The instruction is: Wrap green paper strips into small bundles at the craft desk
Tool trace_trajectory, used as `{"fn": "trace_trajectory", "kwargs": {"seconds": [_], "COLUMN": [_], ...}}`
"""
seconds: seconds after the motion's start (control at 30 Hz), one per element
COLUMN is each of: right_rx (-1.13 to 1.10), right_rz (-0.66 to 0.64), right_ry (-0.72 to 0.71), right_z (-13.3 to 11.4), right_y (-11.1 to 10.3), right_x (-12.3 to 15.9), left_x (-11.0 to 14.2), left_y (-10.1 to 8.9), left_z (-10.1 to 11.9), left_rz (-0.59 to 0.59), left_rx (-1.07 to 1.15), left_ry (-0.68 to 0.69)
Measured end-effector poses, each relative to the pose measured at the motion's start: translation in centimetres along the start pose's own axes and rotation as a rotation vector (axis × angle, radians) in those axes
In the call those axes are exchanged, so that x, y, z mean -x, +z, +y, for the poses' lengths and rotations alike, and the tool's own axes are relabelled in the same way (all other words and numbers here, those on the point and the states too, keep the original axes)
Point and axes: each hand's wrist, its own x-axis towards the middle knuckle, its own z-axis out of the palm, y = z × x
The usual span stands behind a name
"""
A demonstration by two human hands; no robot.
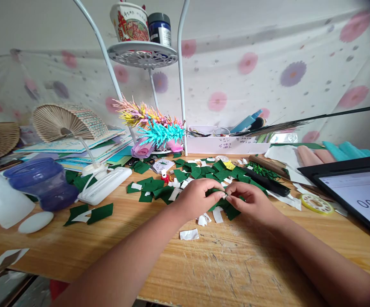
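Observation:
Both hands meet above a pile of dark green crepe paper pieces at the middle of the table. My left hand has its thumb and fingertips closed on a small piece of green crepe paper. Touching the right end of that piece, my right hand pinches it between thumb and forefinger. A tiny pale spot shows at the fingertips, too small to make out. White paper scraps lie among and in front of the green pieces.
At right are a tablet showing digits, a yellow tape roll and a black-handled tool. A blue container and a white case stand at left. Behind rises a white metal rack beside colourful fuzzy stems.

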Motion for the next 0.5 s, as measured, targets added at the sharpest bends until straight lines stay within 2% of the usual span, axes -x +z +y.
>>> {"fn": "trace_trajectory", "kwargs": {"seconds": [0.2, 0.37, 0.5], "right_rx": [-0.059, -0.135, -0.228], "right_rz": [0.033, 0.024, -0.008], "right_ry": [0.019, 0.026, 0.062], "right_z": [-0.22, 0.06, 0.21], "right_y": [-0.18, 0.13, 0.13], "right_x": [0.04, 0.00, -0.05], "left_x": [0.12, 0.16, 0.01], "left_y": [0.24, 0.59, 0.38], "left_z": [-0.05, -0.05, -0.04], "left_rz": [-0.031, 0.017, 0.013], "left_rx": [-0.021, -0.072, -0.096], "left_ry": [-0.069, -0.090, -0.094]}}
